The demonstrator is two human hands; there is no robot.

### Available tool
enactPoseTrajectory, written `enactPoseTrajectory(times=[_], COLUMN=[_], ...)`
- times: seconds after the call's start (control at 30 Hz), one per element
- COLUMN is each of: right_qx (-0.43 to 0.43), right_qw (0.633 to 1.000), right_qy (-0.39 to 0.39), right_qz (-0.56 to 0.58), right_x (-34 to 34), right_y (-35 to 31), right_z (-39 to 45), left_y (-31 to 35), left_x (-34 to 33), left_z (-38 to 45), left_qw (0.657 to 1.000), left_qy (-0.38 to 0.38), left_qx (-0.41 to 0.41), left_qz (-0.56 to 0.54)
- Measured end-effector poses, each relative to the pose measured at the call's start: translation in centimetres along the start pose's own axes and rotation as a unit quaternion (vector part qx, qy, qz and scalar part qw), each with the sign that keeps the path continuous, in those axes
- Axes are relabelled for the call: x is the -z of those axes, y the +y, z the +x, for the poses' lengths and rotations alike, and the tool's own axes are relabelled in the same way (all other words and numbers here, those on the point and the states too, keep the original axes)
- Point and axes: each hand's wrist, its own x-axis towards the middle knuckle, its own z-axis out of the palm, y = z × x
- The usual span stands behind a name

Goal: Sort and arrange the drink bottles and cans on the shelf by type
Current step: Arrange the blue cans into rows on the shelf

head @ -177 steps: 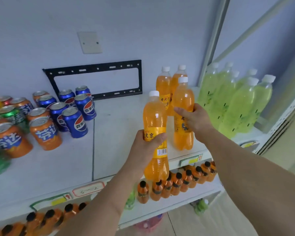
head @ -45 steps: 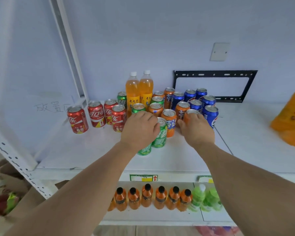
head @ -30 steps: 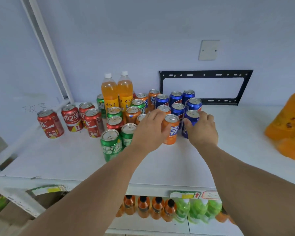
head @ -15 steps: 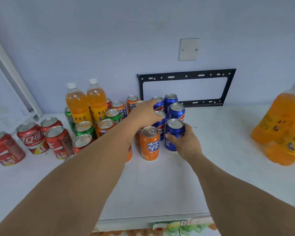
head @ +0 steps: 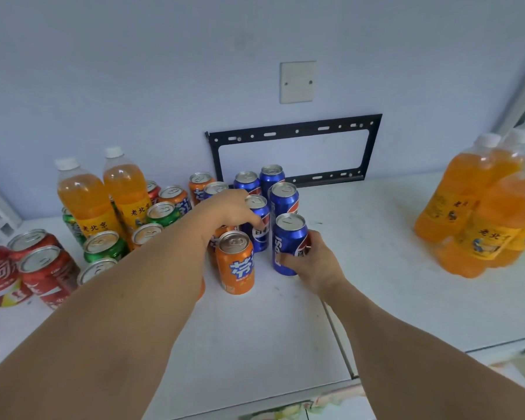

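Note:
Mixed cans crowd the white shelf [head: 376, 268] near its back wall. My right hand [head: 311, 262] grips the frontmost blue Pepsi can [head: 287, 242], which stands upright. My left hand [head: 228, 209] reaches over an orange Fanta can [head: 236, 262] and curls on a second blue Pepsi can [head: 259, 221] behind it. More blue cans [head: 272, 177] stand at the back. Green cans [head: 103, 247], red cola cans [head: 43, 271] and two orange bottles [head: 103, 198] are on the left. A group of orange bottles [head: 479, 213] stands at the right.
A black metal bracket [head: 291, 133] and a white wall plate [head: 297, 81] are fixed to the wall behind the cans. A seam [head: 337, 334] splits the shelf into two boards. Bare shelf lies between the blue cans and the right-hand bottles, and along the front edge.
My view has swung right and closer. My left hand left the orange can and went back to a blue one. My right hand keeps its grip on the front blue can.

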Motion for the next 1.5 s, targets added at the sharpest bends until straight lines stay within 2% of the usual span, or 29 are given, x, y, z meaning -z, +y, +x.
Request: enactPoseTrajectory(times=[0.13,0.27,0.43,0.6,0.67,0.77,0.83,1.0,1.13,1.33,1.5], right_qx=[0.011,-0.01,-0.011,0.01,0.018,0.046,0.039,0.032,0.036,0.055,0.039], right_qw=[0.998,0.99,0.975,0.974,0.981,0.986,0.983,0.981,0.978,0.984,0.985], right_qy=[0.04,0.056,0.076,0.067,0.058,0.042,0.02,0.039,0.048,0.06,0.076], right_qz=[0.045,0.132,0.207,0.214,0.187,0.158,0.18,0.186,0.2,0.158,0.147], right_x=[0.7,1.4,3.2,6.6,8.2,10.5,12.0,15.3,17.0,16.7,15.5], right_y=[0.1,-0.1,0.5,2.1,3.0,4.8,6.3,8.1,8.3,9.4,11.0], right_z=[-0.6,-1.5,-3.6,-6.9,-8.3,-10.3,-11.5,-12.7,-12.6,-11.1,-9.8], left_y=[1.4,3.1,5.7,8.8,10.1,11.9,12.8,14.0,15.0,15.7,14.8], left_x=[0.5,0.2,-1.6,-4.1,-5.4,-8.1,-10.2,-14.0,-14.8,-14.9,-17.0], left_z=[0.0,-0.2,-2.2,-5.0,-6.2,-8.6,-9.9,-12.1,-12.7,-11.4,-10.2], left_qw=[0.992,0.959,0.863,0.758,0.735,0.728,0.723,0.757,0.769,0.792,0.806], left_qy=[0.037,0.067,0.11,0.153,0.156,0.176,0.18,0.195,0.201,0.199,0.205], left_qx=[-0.024,-0.023,-0.024,-0.014,-0.004,0.002,0.005,0.013,0.005,-0.023,0.014], left_qz=[-0.116,-0.275,-0.492,-0.634,-0.66,-0.662,-0.667,-0.624,-0.607,-0.576,-0.555])
